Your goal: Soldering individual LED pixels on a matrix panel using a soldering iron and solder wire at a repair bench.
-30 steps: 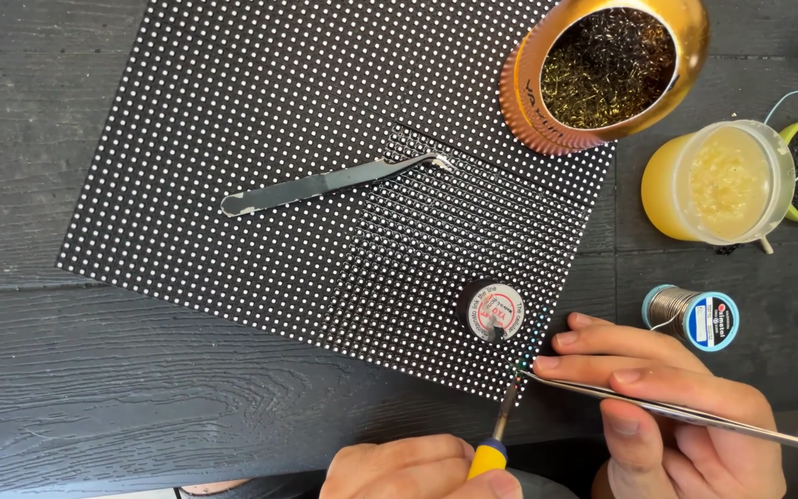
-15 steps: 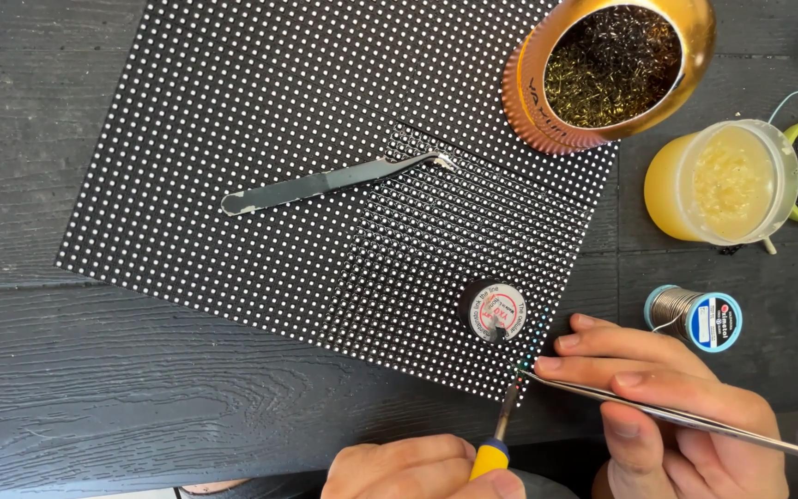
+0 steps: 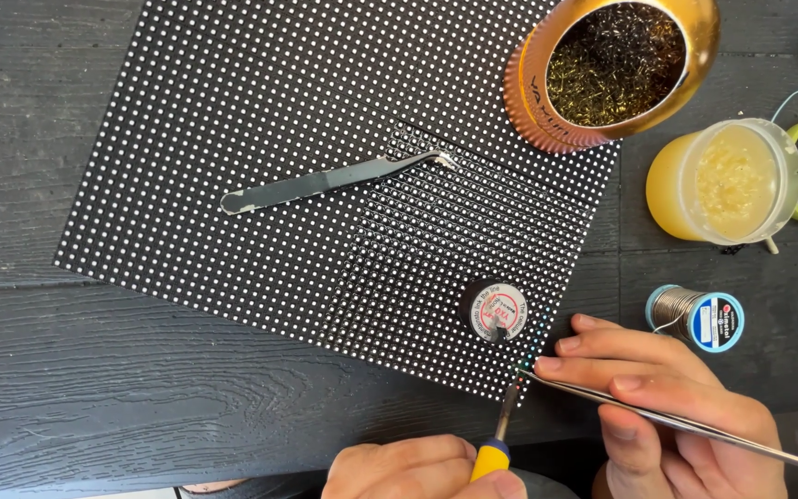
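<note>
I am working at the near right corner of the dotted black panel (image 3: 325, 166), which lies flat on the dark desk (image 3: 94, 388). My left hand (image 3: 408, 469) is closed around the yellow-handled soldering iron (image 3: 501, 434), its tip at the panel's edge. My right hand (image 3: 685, 407) pinches long steel tweezers (image 3: 685, 423), fingers (image 3: 593, 370) closed on them, points meeting the iron's tip. This looks like rework on one edge dot; the next move calls for a steady, tiny lift. A small round tin (image 3: 496, 311) sits just beyond, and spare tweezers (image 3: 334, 180) lie farther off on the panel.
</note>
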